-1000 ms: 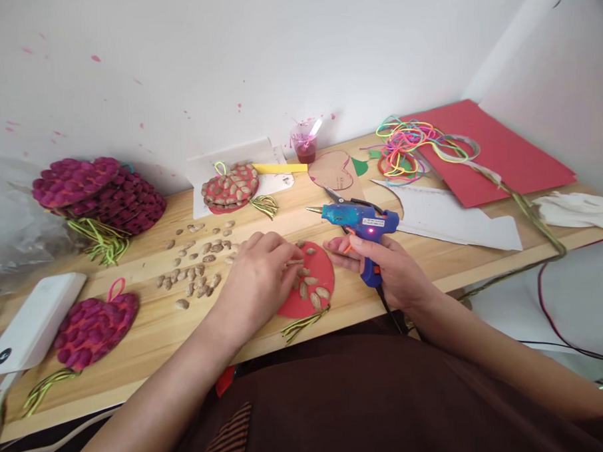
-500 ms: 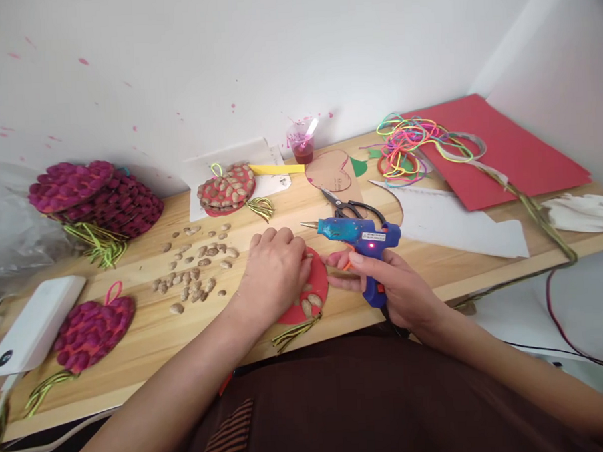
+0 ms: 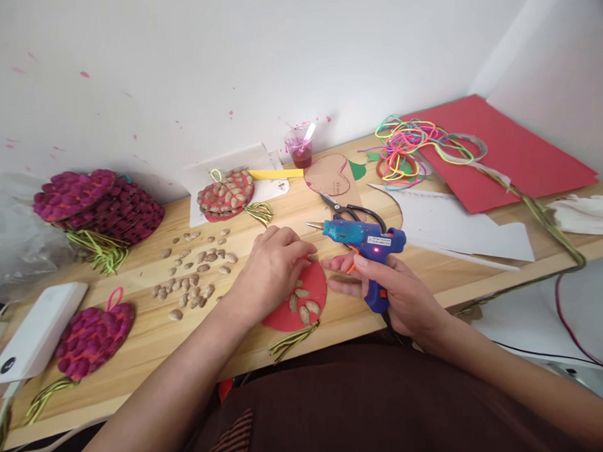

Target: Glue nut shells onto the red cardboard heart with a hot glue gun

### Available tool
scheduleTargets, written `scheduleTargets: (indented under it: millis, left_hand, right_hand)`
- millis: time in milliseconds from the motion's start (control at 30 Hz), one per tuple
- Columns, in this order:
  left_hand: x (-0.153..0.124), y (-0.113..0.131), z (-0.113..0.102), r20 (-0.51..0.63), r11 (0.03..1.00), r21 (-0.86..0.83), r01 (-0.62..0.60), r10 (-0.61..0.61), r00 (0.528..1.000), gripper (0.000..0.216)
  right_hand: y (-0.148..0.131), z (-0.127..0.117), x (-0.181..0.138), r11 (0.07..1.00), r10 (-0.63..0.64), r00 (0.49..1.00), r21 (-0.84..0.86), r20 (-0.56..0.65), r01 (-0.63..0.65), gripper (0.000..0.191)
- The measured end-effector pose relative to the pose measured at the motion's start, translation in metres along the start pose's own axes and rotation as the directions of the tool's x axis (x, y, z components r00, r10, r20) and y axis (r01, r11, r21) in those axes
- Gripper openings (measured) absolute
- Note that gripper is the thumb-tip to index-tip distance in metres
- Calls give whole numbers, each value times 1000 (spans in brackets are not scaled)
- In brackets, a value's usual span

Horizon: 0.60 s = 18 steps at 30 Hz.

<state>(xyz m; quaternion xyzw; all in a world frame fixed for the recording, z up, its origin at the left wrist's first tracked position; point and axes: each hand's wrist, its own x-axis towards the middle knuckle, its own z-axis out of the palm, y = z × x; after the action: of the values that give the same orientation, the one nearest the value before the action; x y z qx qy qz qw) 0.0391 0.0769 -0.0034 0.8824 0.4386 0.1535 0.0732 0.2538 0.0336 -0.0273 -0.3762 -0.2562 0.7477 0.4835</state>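
Observation:
My left hand (image 3: 273, 267) is bent over a round red card (image 3: 317, 285), its fingers closed on a peanut (image 3: 311, 257) at the card's upper edge; the fingers partly hide it. Several other peanuts sit lower on the card, and a yellow-green and dark tassel (image 3: 291, 341) hangs from its lower edge. My right hand (image 3: 409, 288) grips a blue hot glue gun (image 3: 365, 240) by the handle, a red light lit on its side. The nozzle points left, above the table and behind the card. Loose peanuts (image 3: 194, 282) are scattered left of my left hand.
Black scissors (image 3: 351, 209) lie behind the glue gun. A cup of dark pink liquid (image 3: 302, 152) stands by the wall. Colourful cords (image 3: 403, 148) and red card sheets (image 3: 518, 156) are at right. Stacked purple pieces (image 3: 105, 208) and a white power bank (image 3: 41, 330) are at left.
My left hand has lifted and opened up slightly around the card's top, so more of the red card and its peanuts show. The glue gun has shifted a little right.

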Motion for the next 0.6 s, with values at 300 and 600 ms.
scheduleTargets:
  millis: [300,600]
  left_hand:
    - [4,-5,6,16,999,21,-37,37,999,20]
    - [3,-15,-6,27,998,-45,44,-43,999,22]
  right_hand:
    - [0,-2,1,1000,1,1000,-6,6,0,21]
    - [1,-4,1,1000,-8,1000,-23,12,8,20]
